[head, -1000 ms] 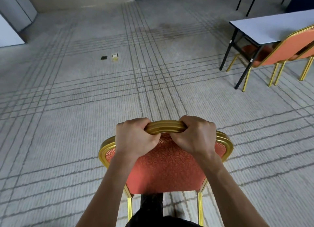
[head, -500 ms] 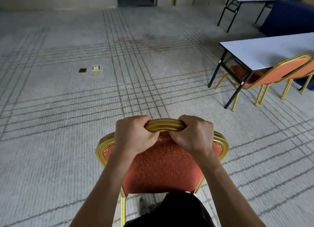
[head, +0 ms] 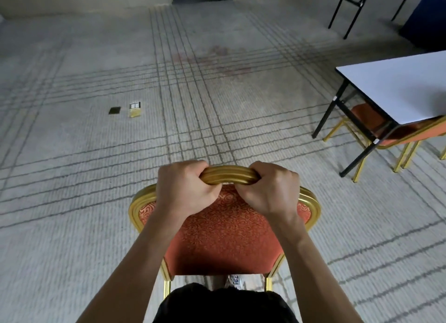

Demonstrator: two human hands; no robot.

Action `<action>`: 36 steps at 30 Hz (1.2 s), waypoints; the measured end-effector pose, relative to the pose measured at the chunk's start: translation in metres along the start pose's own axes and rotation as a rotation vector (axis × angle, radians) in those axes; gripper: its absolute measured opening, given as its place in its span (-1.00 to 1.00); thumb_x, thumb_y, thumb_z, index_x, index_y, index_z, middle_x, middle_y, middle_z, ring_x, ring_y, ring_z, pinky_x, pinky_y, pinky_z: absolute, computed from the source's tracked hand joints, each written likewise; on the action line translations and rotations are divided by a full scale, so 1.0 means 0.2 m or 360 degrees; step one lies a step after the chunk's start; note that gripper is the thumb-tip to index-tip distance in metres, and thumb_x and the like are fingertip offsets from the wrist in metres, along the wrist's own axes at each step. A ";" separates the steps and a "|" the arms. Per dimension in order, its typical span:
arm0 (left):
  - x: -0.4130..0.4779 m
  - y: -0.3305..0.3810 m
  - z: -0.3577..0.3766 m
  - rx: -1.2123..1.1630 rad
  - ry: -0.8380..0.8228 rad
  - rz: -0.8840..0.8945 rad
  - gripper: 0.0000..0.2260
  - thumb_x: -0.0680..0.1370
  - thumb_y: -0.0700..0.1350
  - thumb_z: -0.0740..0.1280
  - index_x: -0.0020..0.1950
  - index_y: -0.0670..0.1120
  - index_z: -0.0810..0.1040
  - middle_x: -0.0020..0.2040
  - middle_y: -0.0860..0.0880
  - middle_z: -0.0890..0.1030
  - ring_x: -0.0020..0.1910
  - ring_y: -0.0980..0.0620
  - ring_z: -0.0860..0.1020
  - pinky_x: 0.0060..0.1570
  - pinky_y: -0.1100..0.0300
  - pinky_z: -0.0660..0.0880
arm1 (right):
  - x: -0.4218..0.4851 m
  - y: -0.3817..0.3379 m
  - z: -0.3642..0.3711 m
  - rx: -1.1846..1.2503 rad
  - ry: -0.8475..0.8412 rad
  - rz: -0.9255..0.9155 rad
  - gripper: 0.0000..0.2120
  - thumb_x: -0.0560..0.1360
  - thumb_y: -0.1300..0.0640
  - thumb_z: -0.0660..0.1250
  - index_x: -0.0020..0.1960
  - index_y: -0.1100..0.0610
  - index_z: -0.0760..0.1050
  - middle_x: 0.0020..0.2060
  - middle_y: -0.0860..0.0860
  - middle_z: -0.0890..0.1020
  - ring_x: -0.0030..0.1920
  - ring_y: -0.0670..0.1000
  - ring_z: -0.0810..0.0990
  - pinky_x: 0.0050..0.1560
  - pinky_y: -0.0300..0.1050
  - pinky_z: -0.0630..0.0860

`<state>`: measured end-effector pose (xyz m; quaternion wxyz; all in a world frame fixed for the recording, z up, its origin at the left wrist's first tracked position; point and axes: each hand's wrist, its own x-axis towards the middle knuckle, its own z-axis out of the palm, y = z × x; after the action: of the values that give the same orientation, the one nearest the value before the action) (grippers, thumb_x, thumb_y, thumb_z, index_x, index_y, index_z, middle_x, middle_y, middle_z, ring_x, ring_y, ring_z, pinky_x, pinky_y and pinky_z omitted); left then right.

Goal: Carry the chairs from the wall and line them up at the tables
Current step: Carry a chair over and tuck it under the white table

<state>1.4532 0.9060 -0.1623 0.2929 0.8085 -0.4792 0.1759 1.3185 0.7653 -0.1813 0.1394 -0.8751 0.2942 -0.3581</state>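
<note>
**Head view, carrying step.** The left hand [head: 185, 189] and the right hand [head: 270, 189] each wrap round the gold top rail [head: 225, 175] of a banquet chair [head: 224, 235], fingers curled over and knuckles up. They sit side by side near the rail's middle, with a short stretch of bare rail between them. The chair, its red patterned back toward the person, is directly in front of the body over the striped carpet [head: 72, 202]. Its feet lie out of view, so whether they clear the floor cannot be told. The goal, a white folding table [head: 391, 88], lies ahead to the right, well apart from the held chair. A placed chair [head: 369, 119] of the same kind is tucked under the table's near end. Judged from this, the carry is about midway. To do it well, hold the back close and level so that the legs neither drag nor catch in the carpet. Steer right in an arc wide of the table's black leg [head: 325, 115]. Set the chair down just beside the placed one, backs in line and seat facing the table edge. A floor socket [head: 134, 109], with a dark plate [head: 114, 110] beside it, sits off to the left, away from the likely path.
</note>
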 end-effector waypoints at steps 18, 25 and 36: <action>1.64 -0.71 1.04 -0.0119 -0.0036 -0.0116 -0.65 0.29 0.06 0.44 -0.44 -0.07 0.32 -0.54 0.07 0.36 -0.56 0.03 0.37 -0.51 0.22 0.28 | 1.72 0.61 0.94 -0.0173 -0.0082 -0.0006 -0.71 0.25 -0.09 0.42 -0.44 0.05 0.40 -0.56 -0.09 0.43 -0.53 -0.03 0.37 -0.48 -0.20 0.26; 2.34 -0.90 1.35 -0.0108 -0.0065 -0.0059 -0.68 0.26 0.06 0.47 -0.44 -0.07 0.38 -0.54 0.08 0.39 -0.55 0.06 0.36 -0.46 0.25 0.23 | 2.37 0.80 1.17 -0.0167 -0.0010 0.0049 -0.72 0.30 -0.14 0.34 -0.43 0.04 0.45 -0.54 -0.11 0.46 -0.53 -0.04 0.40 -0.48 -0.18 0.35; 3.43 -1.07 2.15 -0.0159 -0.0103 0.0089 -0.63 0.28 0.01 0.50 -0.44 -0.07 0.31 -0.53 0.12 0.32 -0.56 0.05 0.33 -0.54 0.21 0.30 | 3.38 1.52 1.68 -0.0129 0.0021 0.0116 -0.77 0.32 -0.08 0.38 -0.41 0.03 0.49 -0.53 -0.10 0.48 -0.51 -0.03 0.43 -0.47 -0.11 0.42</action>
<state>1.9703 0.2482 -0.1689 0.3122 0.7845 -0.5189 0.1336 1.8168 0.1221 -0.1882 0.1149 -0.8663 0.3409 -0.3465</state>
